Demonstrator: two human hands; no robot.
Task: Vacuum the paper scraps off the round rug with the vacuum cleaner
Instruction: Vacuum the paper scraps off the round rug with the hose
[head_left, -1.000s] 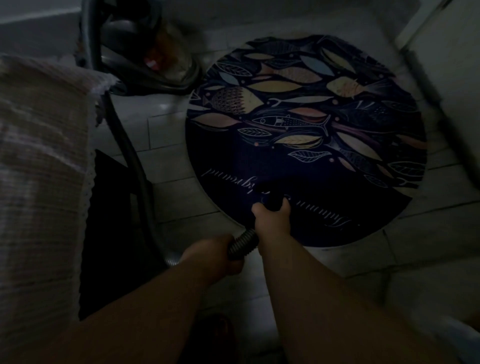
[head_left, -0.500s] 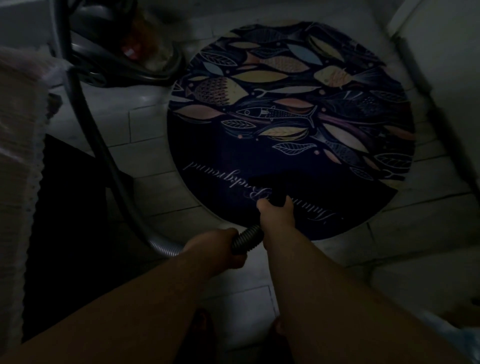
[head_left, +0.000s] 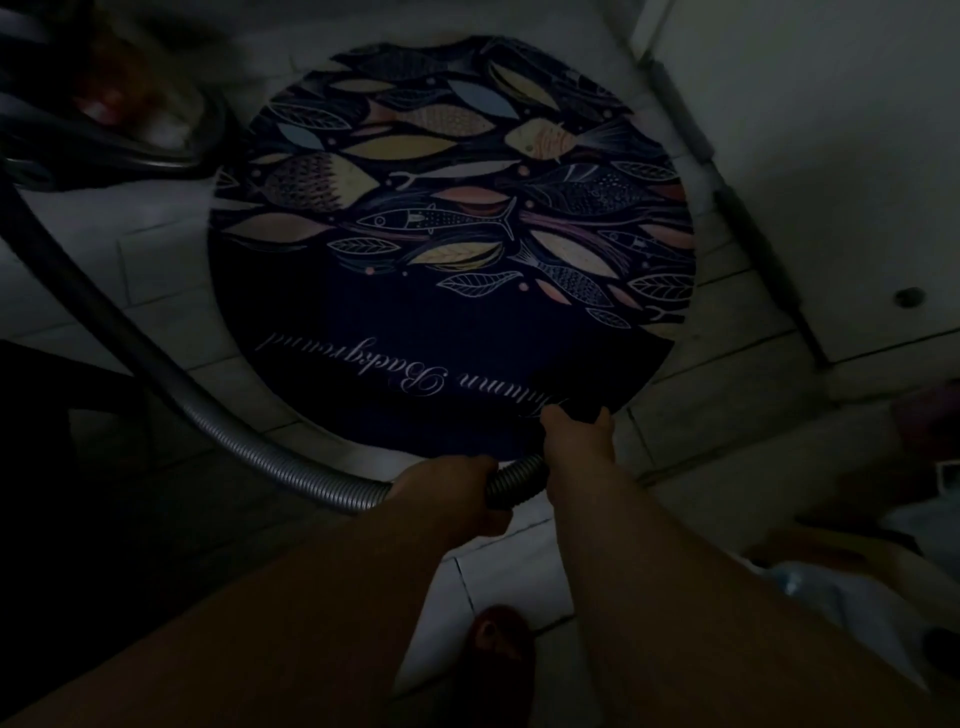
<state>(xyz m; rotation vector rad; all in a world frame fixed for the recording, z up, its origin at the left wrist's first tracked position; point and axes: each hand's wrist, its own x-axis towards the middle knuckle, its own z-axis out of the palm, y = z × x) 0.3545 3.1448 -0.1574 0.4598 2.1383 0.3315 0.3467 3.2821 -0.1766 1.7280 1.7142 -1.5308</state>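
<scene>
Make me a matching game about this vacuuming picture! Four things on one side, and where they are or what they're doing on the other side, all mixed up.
Things
1. left hand
2. right hand
3. vacuum cleaner
4. round rug

Places and states
A. stands on the tiled floor by the rug's far left edge
B. lies flat, printed with fish and leaves
C. grips the ribbed hose
D. grips the dark nozzle at the rug's near edge

Pairs: 1-C, 2-D, 3-A, 4-B
</scene>
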